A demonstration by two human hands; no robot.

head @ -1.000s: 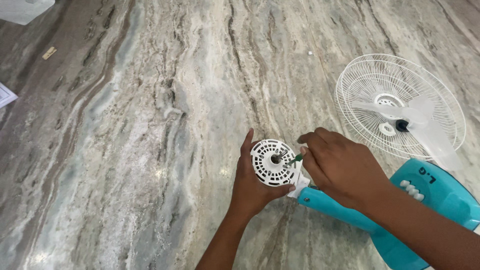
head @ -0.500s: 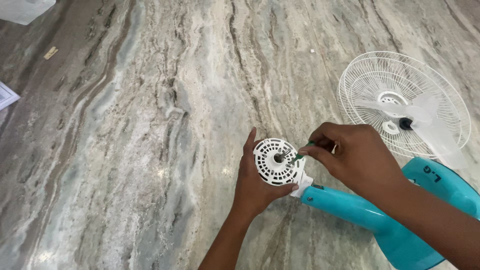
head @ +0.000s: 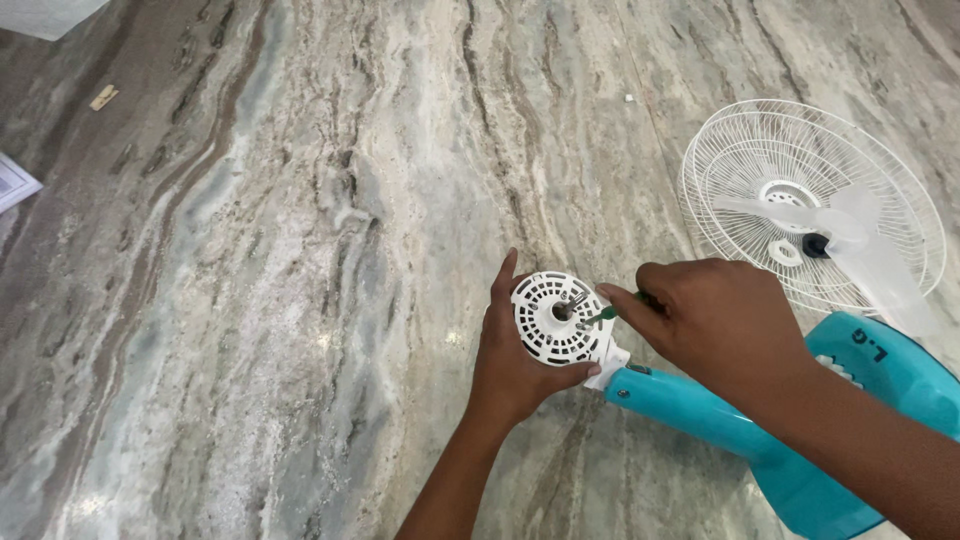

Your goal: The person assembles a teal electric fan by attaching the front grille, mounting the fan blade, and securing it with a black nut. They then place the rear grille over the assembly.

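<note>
My left hand cups a round white vented motor housing with a metal shaft at its centre. The housing sits at the end of a turquoise fan stand lying on the marble floor. My right hand grips a small green-handled screwdriver, its tip resting on the face of the housing just right of the shaft.
A white wire fan guard lies at the right with a translucent fan blade resting on it. The stand's turquoise base is at the lower right. A paper corner and a white object lie at the far left.
My right hand has rolled its grip on the screwdriver, fingers turning over the handle, while the tip stays on the housing. The view has drifted slightly; the left hand keeps its hold.
</note>
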